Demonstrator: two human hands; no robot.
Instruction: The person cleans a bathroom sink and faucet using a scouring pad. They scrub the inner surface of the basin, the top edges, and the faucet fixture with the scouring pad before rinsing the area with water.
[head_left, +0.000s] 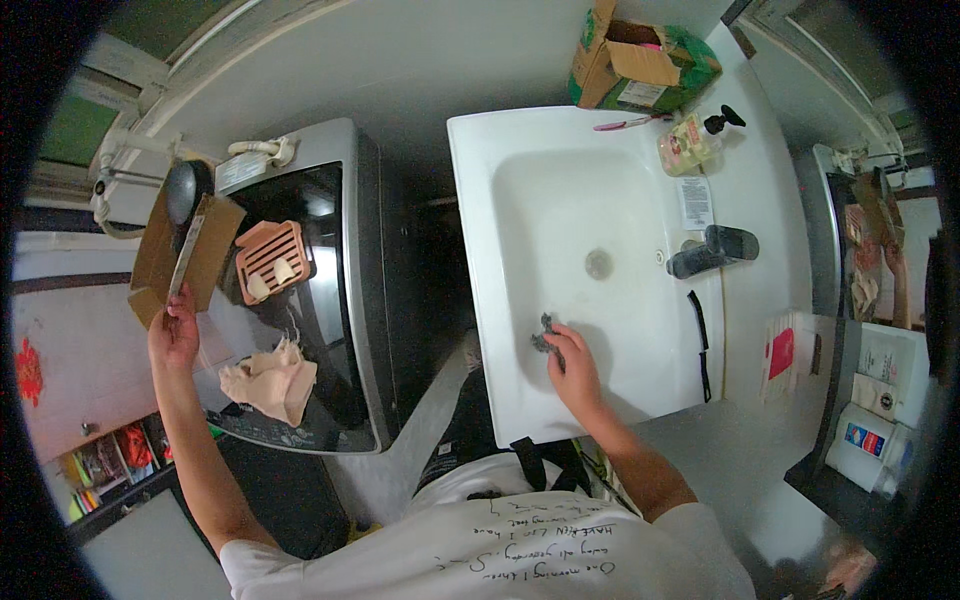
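My left hand (178,328) grips the near edge of an open cardboard box (212,250) at the far left of the washing machine top. A dark, rounded head on a handle (186,192) sticks up from the box; its exact kind is unclear. Over the white sink (540,200), my right hand (574,368) pinches a crumpled dark grey wad (545,338), like a scouring pad, against the basin's left side. Beside the box lies an orange slatted soap dish (268,252) with pale soap pieces. Nearer me rests a crumpled beige cloth (272,382).
The dark glass lid of the washing machine (335,330) faces the sink across a narrow gap. Along the sink's right ledge are a pump bottle (688,145), a dark faucet (712,252) and a black strip (699,345). A torn carton (645,65) stands at the back corner.
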